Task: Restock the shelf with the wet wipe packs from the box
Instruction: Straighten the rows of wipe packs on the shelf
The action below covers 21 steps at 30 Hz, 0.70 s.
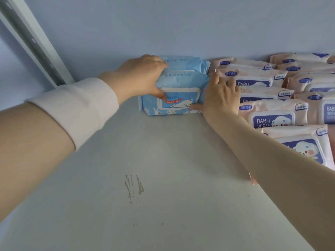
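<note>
From the head cam, so basically looking over their shoulder: two blue wet wipe packs sit right at the back of the shelf (pixel 163 178), up against the pale blue back panel (pixel 181 24); the front blue pack (pixel 178 84) stands tilted with its lid flap facing us, and the rear blue pack (pixel 186 63) is tucked just behind it, touching.

Both hands are on that front one. The left hand (pixel 139 78) is clamped on its left end, thumb pressed on the front face and fingers curled over the top corner; can't tell whether those fingers catch the rear pack too. The right hand (pixel 221 95) grips the right end, thumb lying along the lower front edge and fingers bent round the side, wedged where the blue meets the pink packs (pixel 272 115).

Those pink ones fill the right side of the shelf in overlapping rows from back to front, "BABY WIPES" on the lids; the nearest row sits just beside the blue pair.

Other bits: a white cuff (pixel 78 105) on the left wrist; a few brownish scuff marks (pixel 134 187) on the bare shelf nearer the front; a pale upright rail (pixel 36 42) slanting along the far left.
</note>
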Available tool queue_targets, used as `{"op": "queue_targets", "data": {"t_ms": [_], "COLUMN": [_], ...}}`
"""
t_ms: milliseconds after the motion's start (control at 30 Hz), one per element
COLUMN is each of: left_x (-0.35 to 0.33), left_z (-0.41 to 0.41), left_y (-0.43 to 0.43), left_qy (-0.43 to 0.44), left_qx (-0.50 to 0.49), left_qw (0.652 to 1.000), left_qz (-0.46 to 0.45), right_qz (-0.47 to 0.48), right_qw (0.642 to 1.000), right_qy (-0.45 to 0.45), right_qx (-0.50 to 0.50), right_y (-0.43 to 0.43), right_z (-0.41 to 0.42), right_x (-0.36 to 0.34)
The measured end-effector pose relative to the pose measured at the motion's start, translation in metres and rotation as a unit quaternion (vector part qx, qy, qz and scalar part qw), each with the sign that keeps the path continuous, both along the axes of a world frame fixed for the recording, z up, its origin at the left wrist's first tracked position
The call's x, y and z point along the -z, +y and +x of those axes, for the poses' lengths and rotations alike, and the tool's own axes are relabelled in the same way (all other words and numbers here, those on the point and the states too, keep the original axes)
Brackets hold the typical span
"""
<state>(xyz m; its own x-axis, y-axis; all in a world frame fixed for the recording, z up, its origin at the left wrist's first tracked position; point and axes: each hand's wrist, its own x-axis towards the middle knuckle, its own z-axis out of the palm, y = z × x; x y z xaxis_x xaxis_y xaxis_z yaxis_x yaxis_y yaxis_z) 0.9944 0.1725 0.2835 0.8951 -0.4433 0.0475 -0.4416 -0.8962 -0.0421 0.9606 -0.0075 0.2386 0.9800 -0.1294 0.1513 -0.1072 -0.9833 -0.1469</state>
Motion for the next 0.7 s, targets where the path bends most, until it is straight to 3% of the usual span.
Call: {"op": "queue_targets", "data": {"t_ms": [100,200,233,333,400,500,700], "left_x": [-0.003,-0.006,-0.006,-0.007,-0.008,-0.008,-0.008], "left_z": [-0.001,-0.002,-0.002,-0.002,0.000,0.002,0.009], "left_y": [-0.001,0.002,0.003,0.007,0.008,0.008,0.008], "left_qy": [0.015,0.034,0.038,0.047,0.047,0.047,0.044], "left_qx": [0.010,0.016,0.015,0.010,0.009,0.010,0.008], "left_qw": [1.000,0.999,0.999,0.999,0.999,0.999,0.999], "left_qz": [0.012,0.007,-0.002,-0.019,-0.021,-0.016,-0.005], "right_qz": [0.100,0.237,0.297,0.446,0.491,0.585,0.670], "right_qw": [0.994,0.957,0.942,0.890,0.860,0.784,0.711], "right_qy": [-0.035,-0.162,-0.155,-0.011,0.024,0.076,0.102], "right_qx": [0.028,0.031,0.029,0.090,0.138,0.192,0.187], "right_y": [0.011,0.029,0.036,0.042,0.035,0.029,0.027], "right_z": [-0.013,-0.048,-0.062,-0.070,-0.049,-0.026,-0.018], "right_x": [-0.003,0.013,0.019,0.031,0.029,0.022,0.029]}}
